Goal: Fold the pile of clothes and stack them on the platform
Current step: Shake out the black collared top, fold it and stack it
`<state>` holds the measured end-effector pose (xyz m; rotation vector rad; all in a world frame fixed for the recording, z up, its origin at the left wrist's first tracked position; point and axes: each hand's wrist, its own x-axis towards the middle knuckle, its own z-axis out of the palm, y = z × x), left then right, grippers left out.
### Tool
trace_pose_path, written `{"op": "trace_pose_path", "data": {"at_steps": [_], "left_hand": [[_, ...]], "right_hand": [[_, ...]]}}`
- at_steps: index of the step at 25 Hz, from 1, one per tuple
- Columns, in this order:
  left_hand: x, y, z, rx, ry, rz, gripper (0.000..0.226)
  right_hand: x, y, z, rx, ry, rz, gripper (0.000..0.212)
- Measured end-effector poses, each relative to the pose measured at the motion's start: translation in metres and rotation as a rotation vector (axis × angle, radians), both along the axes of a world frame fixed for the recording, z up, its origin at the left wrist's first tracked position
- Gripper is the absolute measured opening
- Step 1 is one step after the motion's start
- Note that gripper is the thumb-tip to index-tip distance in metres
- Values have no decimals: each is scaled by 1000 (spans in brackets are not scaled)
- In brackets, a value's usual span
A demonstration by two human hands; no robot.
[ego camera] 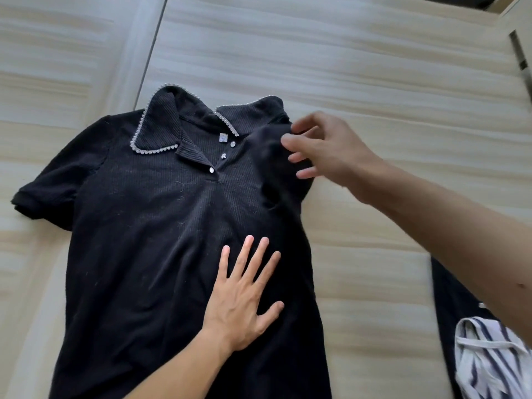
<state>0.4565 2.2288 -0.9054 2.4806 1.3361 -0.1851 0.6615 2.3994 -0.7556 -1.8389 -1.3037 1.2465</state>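
Note:
A black ribbed polo shirt (144,240) with a pearl-trimmed collar and small buttons lies face up on a pale wood-grain platform (374,82). Its left sleeve is spread out flat; its right sleeve is folded inward over the chest. My left hand (244,295) lies flat on the shirt's middle, fingers spread, holding nothing. My right hand (325,151) hovers over the folded right shoulder with its fingers apart and slightly curled, touching or just above the cloth; it grips nothing that I can see.
At the lower right lie a dark garment (452,306) and a white cloth with dark blue stripes (486,361). A seam in the pale surface (152,50) runs up from the collar. A dark gap shows at the far right edge (521,56).

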Motion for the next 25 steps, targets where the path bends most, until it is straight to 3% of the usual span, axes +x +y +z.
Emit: {"op": "trace_pose_path", "data": {"at_steps": [3, 7, 10, 16, 19, 21, 23, 25], "left_hand": [[1, 1, 1, -16, -14, 11, 87], [2, 2, -2, 20, -37, 11, 87], [1, 1, -3, 28, -52, 12, 87], [0, -2, -6, 25, -63, 2, 87], [0, 1, 0, 11, -147, 15, 83], [-10, 6, 15, -1, -312, 66, 66], [-42, 23, 34, 110, -491, 160, 40], [-97, 55, 46, 280, -539, 340, 32]], "right_hand": [[-16, -5, -43, 113, -421, 164, 47], [-10, -35, -117, -18, -742, 478, 73], [8, -46, -134, -67, -928, 412, 74], [0, -23, -123, -229, -1052, 206, 69], [-22, -24, -115, -41, -968, 86, 73], [-42, -42, -122, 131, -945, 165, 72], [-51, -57, -136, 61, -996, 265, 69], [-59, -59, -144, -41, -979, 211, 73]]}}
